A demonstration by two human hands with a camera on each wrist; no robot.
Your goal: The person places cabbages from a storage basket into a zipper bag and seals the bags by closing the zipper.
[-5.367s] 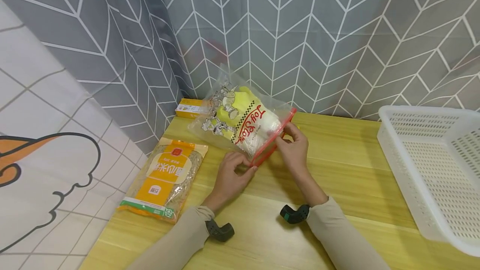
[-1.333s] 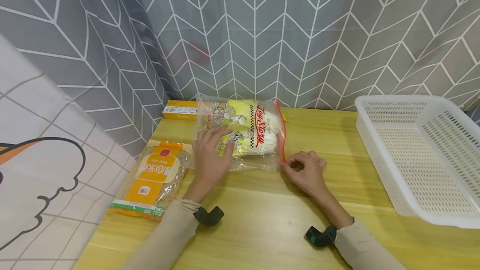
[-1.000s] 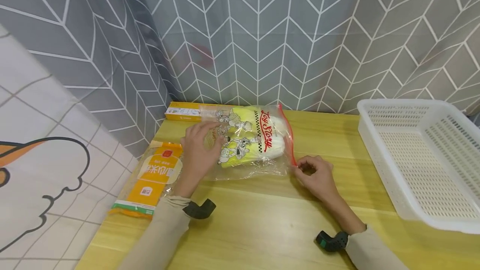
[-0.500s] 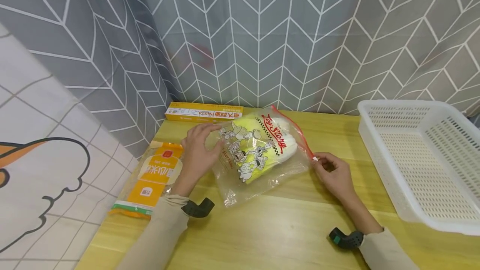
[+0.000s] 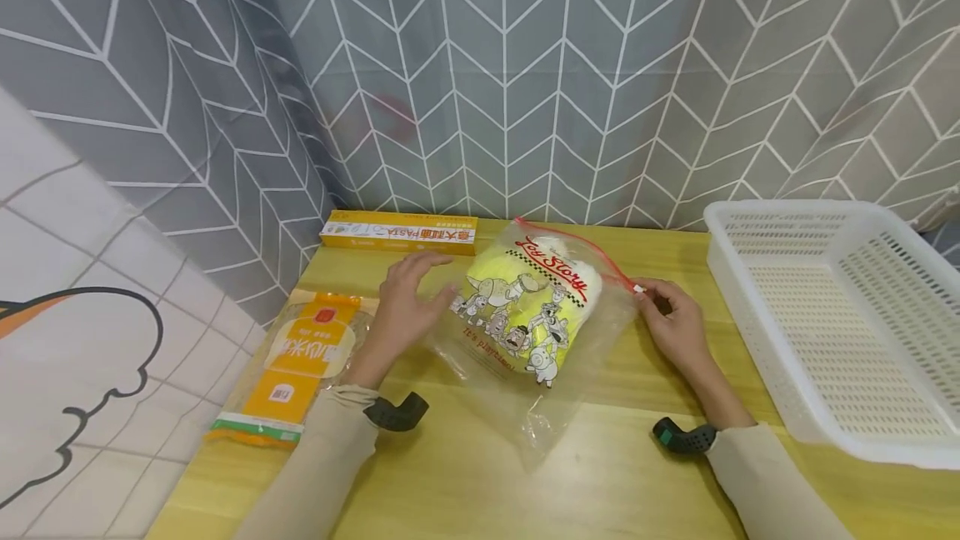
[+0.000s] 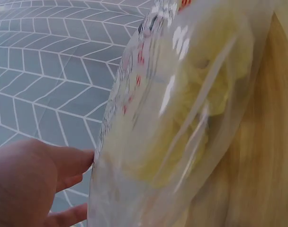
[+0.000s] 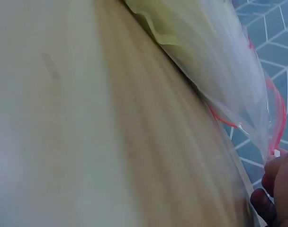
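Note:
A clear zip bag (image 5: 487,357) with a red zip edge and cartoon print lies tilted on the table, its zip edge toward the back right. Inside it is a yellow and white leafy vegetable (image 5: 588,283), which looks like a napa cabbage. My right hand (image 5: 675,327) pinches the zip's right end at a small white slider (image 5: 638,288); the right wrist view shows the thumb and finger (image 7: 276,172) there. My left hand (image 5: 405,307) is at the bag's left side, fingers spread and loosely bent. In the left wrist view its fingertips meet or nearly meet the plastic.
A yellow pasta box (image 5: 397,232) lies at the back, against the patterned curtain (image 5: 510,65). An orange-labelled pack of noodles (image 5: 300,361) is at left, partly behind my left forearm. A white plastic basket (image 5: 798,357) stands on the right of the wooden table (image 5: 480,482).
Both hands worked at the zip edge earlier; then the bag was laid flat. Since then it has turned clockwise, uncovering the pasta box, as my right hand moved right along with the zip end.

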